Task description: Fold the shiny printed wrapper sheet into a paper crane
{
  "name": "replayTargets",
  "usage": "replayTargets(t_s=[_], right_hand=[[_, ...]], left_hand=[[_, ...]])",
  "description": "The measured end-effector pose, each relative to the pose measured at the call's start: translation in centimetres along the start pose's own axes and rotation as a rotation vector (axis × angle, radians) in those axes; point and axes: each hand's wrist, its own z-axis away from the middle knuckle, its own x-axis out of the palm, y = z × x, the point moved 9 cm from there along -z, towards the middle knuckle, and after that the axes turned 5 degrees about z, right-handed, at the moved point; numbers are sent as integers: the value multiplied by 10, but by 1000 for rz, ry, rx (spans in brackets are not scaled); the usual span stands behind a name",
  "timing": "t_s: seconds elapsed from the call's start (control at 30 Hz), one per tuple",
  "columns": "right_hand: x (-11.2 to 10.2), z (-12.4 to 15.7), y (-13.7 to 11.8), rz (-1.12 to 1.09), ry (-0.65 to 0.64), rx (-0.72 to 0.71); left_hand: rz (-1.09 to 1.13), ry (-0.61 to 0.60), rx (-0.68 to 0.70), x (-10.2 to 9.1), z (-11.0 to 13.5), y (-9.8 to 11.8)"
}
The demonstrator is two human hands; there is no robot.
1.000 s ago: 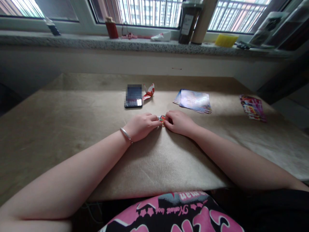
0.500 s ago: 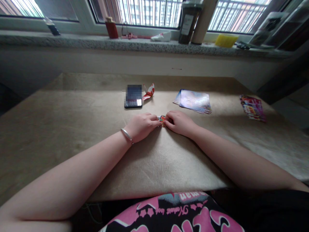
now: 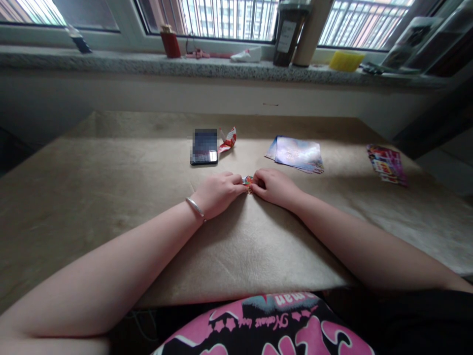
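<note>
A small folded piece of coloured paper (image 3: 248,181) lies on the tan felt table (image 3: 111,197) between my two hands. My left hand (image 3: 218,193), with a silver bangle on its wrist, has its fingers curled and pinches the paper's left side. My right hand (image 3: 272,187) is closed on the paper's right side, fingers bent over it. Most of the paper is hidden under my fingertips.
A dark phone (image 3: 204,147) and a red-and-white folded paper (image 3: 227,140) lie beyond my hands. A stack of printed paper sheets (image 3: 297,154) sits to the right, more coloured sheets (image 3: 387,164) at far right. The windowsill (image 3: 111,61) holds a red cup, jars and a yellow sponge.
Almost nothing has changed. Both hands stay pinched on the small paper, with only a slight shift of my left hand.
</note>
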Motion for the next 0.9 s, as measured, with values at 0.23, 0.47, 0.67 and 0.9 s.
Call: replayTargets(t_s=[0.23, 0.47, 0.67, 0.9], right_hand=[[-10, 8, -12, -103, 61, -214], [-12, 17, -19, 37, 48, -305], [-14, 15, -21, 104, 43, -286], [-17, 15, -23, 166, 20, -286]], left_hand=[[16, 14, -3, -3, 0, 1], [19, 6, -3, -1, 0, 1], [9, -27, 15, -2, -2, 4], [23, -89, 19, 2, -3, 5]])
